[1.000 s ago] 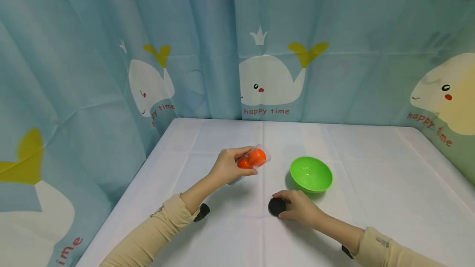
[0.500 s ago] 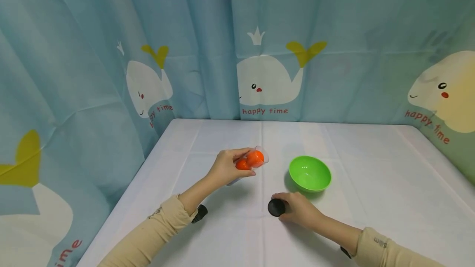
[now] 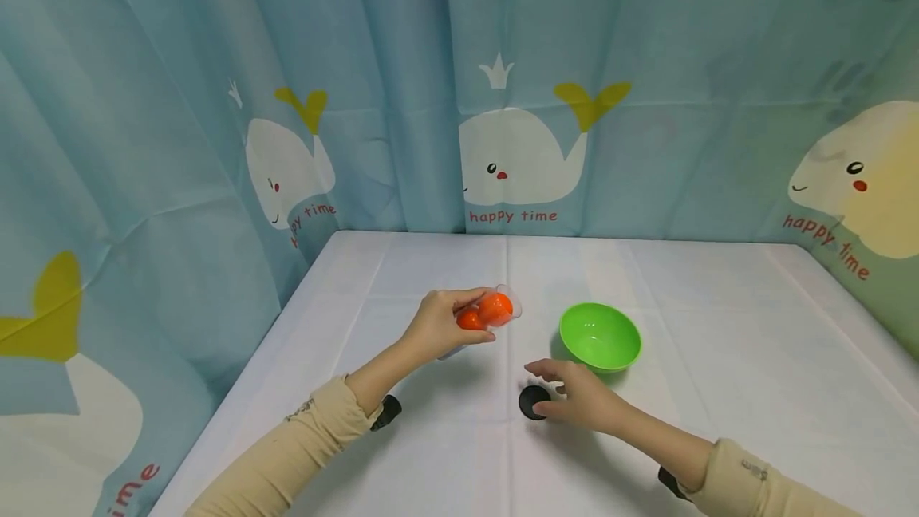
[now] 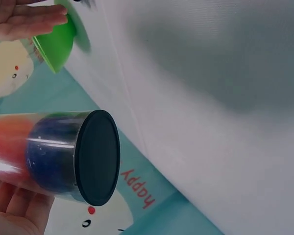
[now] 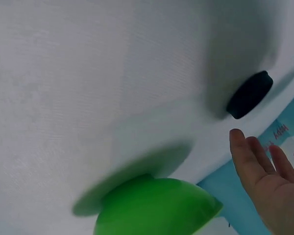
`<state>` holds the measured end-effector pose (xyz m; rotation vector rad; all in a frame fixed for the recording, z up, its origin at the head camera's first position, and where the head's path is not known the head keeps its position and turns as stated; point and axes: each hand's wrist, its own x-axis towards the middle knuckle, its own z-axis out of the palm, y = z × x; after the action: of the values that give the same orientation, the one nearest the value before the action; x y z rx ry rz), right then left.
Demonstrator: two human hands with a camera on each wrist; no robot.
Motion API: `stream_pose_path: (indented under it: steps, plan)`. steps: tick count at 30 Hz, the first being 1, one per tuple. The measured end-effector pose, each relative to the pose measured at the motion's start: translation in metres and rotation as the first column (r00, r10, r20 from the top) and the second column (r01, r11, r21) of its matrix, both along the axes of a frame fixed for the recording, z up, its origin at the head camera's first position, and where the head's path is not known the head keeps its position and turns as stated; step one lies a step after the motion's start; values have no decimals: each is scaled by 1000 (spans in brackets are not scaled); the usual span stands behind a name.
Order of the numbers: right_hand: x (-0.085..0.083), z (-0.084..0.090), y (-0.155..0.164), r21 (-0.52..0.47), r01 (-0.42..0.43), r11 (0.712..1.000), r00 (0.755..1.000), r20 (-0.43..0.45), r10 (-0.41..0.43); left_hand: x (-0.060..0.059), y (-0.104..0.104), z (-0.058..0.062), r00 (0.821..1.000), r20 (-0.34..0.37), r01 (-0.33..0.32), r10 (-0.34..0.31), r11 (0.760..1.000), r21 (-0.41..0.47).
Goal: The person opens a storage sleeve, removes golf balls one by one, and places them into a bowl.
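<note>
While my left hand [image 3: 438,324] curls its fingers round a clear jar [image 3: 488,311], I hold the jar up off the table, tipped on its side, near the middle of the head picture. Two orange balls [image 3: 494,307] sit inside it, close to its open end. In the left wrist picture the jar [image 4: 49,154] fills the lower left, and I can see its black bottom [image 4: 98,156] and something dark blue inside.

My right hand [image 3: 581,397] is loose, with its fingers spread out and holding nothing. It floats just over a small black lid [image 3: 533,402] that lies flat on the white table [image 3: 718,389], a little below the middle. I cannot tell if my fingers touch the lid.

A green bowl [image 3: 600,336] stands on the table just above my right hand, to the right of the jar. A blue whale curtain [image 3: 517,102] hangs behind the table.
</note>
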<state>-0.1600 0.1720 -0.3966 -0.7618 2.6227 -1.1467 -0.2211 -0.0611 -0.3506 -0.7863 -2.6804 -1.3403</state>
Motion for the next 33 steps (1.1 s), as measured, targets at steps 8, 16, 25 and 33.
stream_pose_path:
  steps: [8,16,25,33]
  plan:
    - [-1,17,-2,-169,47,984,991,130,-25,2,0,-3,1000,-14,-9,9,1000,-7]
    - [-6,38,-2,-373,259,891,894,443,-74,3,4,-4,995,-97,-1,0,1000,-19]
    - [-15,57,4,-507,379,774,828,559,-39,0,5,0,991,-133,0,0,1000,-3]
    - [-21,61,9,-598,392,700,810,584,46,-2,5,6,988,-155,6,-11,999,-35]
